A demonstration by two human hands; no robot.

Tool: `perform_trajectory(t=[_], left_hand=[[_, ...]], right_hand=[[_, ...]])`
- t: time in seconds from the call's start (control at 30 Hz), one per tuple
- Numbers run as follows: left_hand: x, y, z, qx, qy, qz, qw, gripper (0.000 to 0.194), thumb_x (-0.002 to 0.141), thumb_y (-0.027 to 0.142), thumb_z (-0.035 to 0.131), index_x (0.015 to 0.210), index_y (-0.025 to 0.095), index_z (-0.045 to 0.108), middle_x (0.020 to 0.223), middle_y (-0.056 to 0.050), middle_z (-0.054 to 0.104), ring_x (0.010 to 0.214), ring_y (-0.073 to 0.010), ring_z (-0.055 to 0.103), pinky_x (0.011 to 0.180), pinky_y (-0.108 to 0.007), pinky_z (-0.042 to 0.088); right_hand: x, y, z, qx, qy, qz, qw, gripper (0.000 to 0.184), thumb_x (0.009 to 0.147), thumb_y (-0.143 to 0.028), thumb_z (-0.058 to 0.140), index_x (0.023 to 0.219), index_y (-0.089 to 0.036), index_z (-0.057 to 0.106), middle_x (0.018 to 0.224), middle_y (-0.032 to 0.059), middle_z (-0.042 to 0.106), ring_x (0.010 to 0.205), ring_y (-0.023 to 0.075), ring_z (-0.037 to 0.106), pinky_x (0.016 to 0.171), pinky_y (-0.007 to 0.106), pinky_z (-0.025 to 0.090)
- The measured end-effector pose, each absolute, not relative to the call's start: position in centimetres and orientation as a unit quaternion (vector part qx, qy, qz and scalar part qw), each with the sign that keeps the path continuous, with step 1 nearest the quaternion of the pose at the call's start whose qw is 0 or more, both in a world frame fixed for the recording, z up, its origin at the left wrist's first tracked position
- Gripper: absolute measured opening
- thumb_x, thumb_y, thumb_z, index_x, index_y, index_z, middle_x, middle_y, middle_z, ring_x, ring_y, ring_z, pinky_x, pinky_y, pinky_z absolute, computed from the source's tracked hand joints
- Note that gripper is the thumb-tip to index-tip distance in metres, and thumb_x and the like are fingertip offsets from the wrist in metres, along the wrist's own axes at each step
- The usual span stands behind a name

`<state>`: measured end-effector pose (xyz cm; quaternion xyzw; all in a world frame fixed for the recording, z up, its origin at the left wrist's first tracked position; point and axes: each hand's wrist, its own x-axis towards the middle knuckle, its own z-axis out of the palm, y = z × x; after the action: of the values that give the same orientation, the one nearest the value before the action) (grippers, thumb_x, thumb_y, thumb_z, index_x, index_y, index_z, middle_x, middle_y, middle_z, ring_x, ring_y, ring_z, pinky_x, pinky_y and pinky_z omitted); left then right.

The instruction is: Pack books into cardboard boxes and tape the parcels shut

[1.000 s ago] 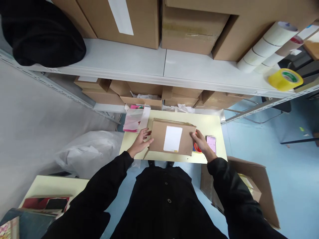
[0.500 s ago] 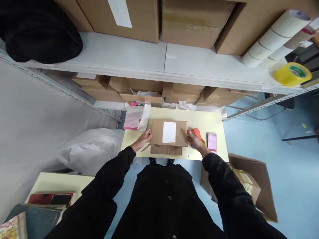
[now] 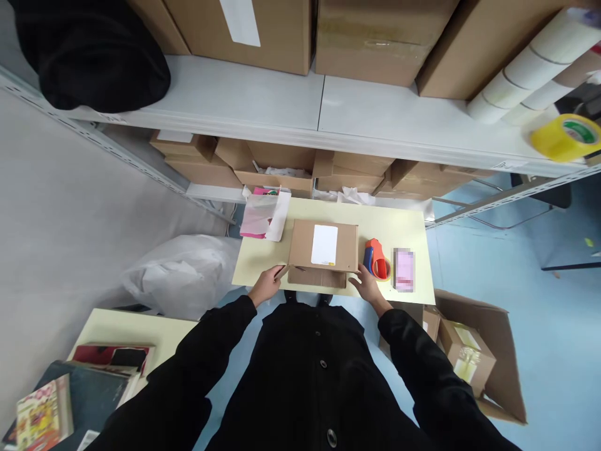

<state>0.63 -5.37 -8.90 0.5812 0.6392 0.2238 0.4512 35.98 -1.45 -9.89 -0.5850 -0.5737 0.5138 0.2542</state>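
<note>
A brown cardboard box [image 3: 300,241] with a white label [image 3: 324,245] on top lies on the pale yellow table [image 3: 253,263]. Its front flap [image 3: 317,277] hangs out toward me, open. My left hand [image 3: 265,285] is closed on the small side flap at the box's front left corner. At the front right corner, my right hand [image 3: 369,285] touches the box edge with its fingertips, thumb held apart from the fingers. Just right of the box is an orange and blue tape dispenser [image 3: 375,258]. The inside of the box is mostly hidden.
A phone-like pink item [image 3: 404,270] lies beyond the dispenser; pink and white packets [image 3: 265,214] lie at the table's back left. A shelf [image 3: 263,103] with cartons crosses above. An open carton [image 3: 502,357] stands on the floor at right, books [image 3: 89,401] at lower left.
Both hands have moved from the box's sides toward its front corners. My left hand has taken hold of the side flap. My right hand has come away from beside the tape dispenser.
</note>
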Motion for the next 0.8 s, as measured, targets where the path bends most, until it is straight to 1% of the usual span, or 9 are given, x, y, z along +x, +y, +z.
perform_trajectory(t=[0.1, 0.2, 0.3, 0.4, 0.5, 0.57, 0.63, 0.73, 0.8], left_hand=[[0.4, -4.8, -8.2, 0.576, 0.648, 0.238, 0.438, 0.046, 0.073, 0.02, 0.046, 0.115, 0.015, 0.062, 0.111, -0.01, 0.068, 0.098, -0.0244, 0.064, 0.087, -0.036, 0.05], [0.0, -4.0, -6.9, 0.546, 0.641, 0.27, 0.466, 0.04, 0.072, 0.022, 0.046, 0.107, 0.013, 0.064, 0.101, -0.009, 0.069, 0.091, -0.0238, 0.064, 0.082, -0.035, 0.051], [0.0, -3.0, -5.4, 0.498, 0.639, 0.326, 0.488, 0.037, 0.072, 0.027, 0.048, 0.103, 0.012, 0.061, 0.1, -0.01, 0.067, 0.093, -0.0242, 0.064, 0.085, -0.036, 0.05], [0.6, -1.8, -4.2, 0.437, 0.647, 0.398, 0.481, 0.038, 0.072, 0.031, 0.052, 0.106, 0.014, 0.054, 0.099, -0.008, 0.064, 0.094, -0.0231, 0.062, 0.086, -0.038, 0.049], [1.6, -0.7, -3.3, 0.356, 0.64, 0.45, 0.511, 0.04, 0.074, 0.032, 0.054, 0.111, 0.019, 0.046, 0.101, -0.006, 0.06, 0.092, -0.0202, 0.061, 0.077, -0.036, 0.052], [2.2, -0.1, -3.0, 0.313, 0.624, 0.458, 0.55, 0.04, 0.075, 0.031, 0.055, 0.112, 0.022, 0.042, 0.103, -0.005, 0.058, 0.087, -0.0176, 0.062, 0.072, -0.034, 0.053], [2.5, 0.6, -3.0, 0.294, 0.631, 0.452, 0.558, 0.042, 0.075, 0.028, 0.058, 0.113, 0.022, 0.041, 0.103, -0.005, 0.057, 0.082, -0.0154, 0.062, 0.069, -0.032, 0.053], [2.5, 1.4, -3.6, 0.302, 0.669, 0.443, 0.515, 0.048, 0.075, 0.025, 0.061, 0.118, 0.022, 0.04, 0.103, -0.006, 0.057, 0.081, -0.0161, 0.062, 0.068, -0.033, 0.054], [2.1, 1.9, -3.9, 0.333, 0.698, 0.434, 0.461, 0.05, 0.075, 0.026, 0.061, 0.12, 0.02, 0.041, 0.104, -0.008, 0.057, 0.085, -0.0179, 0.062, 0.072, -0.036, 0.054]], right_hand=[[35.7, -0.8, -9.1, -0.614, -0.559, 0.5, 0.248, 0.045, 0.082, -0.043, 0.054, 0.12, -0.018, 0.051, 0.118, 0.0145, 0.064, 0.104, 0.0255, 0.064, 0.089, 0.044, 0.051], [35.9, -0.2, -7.8, -0.613, -0.57, 0.485, 0.254, 0.041, 0.084, -0.044, 0.051, 0.115, -0.017, 0.053, 0.111, 0.014, 0.066, 0.098, 0.0242, 0.065, 0.088, 0.041, 0.051], [36.1, 0.8, -6.3, -0.611, -0.591, 0.461, 0.255, 0.039, 0.086, -0.045, 0.046, 0.112, -0.017, 0.055, 0.109, 0.0132, 0.066, 0.099, 0.0236, 0.064, 0.088, 0.039, 0.049], [36.0, 2.0, -4.5, -0.636, -0.606, 0.41, 0.244, 0.04, 0.088, -0.047, 0.04, 0.108, -0.017, 0.057, 0.102, 0.0119, 0.067, 0.095, 0.0237, 0.063, 0.084, 0.037, 0.049], [35.7, 3.0, -3.1, -0.68, -0.617, 0.334, 0.213, 0.041, 0.089, -0.048, 0.035, 0.1, -0.017, 0.06, 0.089, 0.0095, 0.066, 0.085, 0.0242, 0.062, 0.078, 0.036, 0.048], [35.5, 3.4, -2.6, -0.707, -0.618, 0.294, 0.177, 0.041, 0.09, -0.049, 0.034, 0.094, -0.018, 0.061, 0.08, 0.0084, 0.065, 0.08, 0.0246, 0.062, 0.074, 0.036, 0.046], [35.3, 3.5, -2.4, -0.715, -0.621, 0.285, 0.147, 0.04, 0.09, -0.049, 0.034, 0.09, -0.019, 0.061, 0.075, 0.0076, 0.063, 0.077, 0.0247, 0.062, 0.071, 0.035, 0.045], [35.2, 3.5, -2.7, -0.706, -0.63, 0.294, 0.139, 0.04, 0.091, -0.049, 0.033, 0.087, -0.02, 0.061, 0.074, 0.0076, 0.063, 0.075, 0.0251, 0.063, 0.069, 0.035, 0.046], [35.4, 3.4, -3.0, -0.692, -0.637, 0.3, 0.16, 0.041, 0.092, -0.048, 0.032, 0.093, -0.019, 0.061, 0.081, 0.0091, 0.065, 0.079, 0.0253, 0.064, 0.073, 0.037, 0.047]])
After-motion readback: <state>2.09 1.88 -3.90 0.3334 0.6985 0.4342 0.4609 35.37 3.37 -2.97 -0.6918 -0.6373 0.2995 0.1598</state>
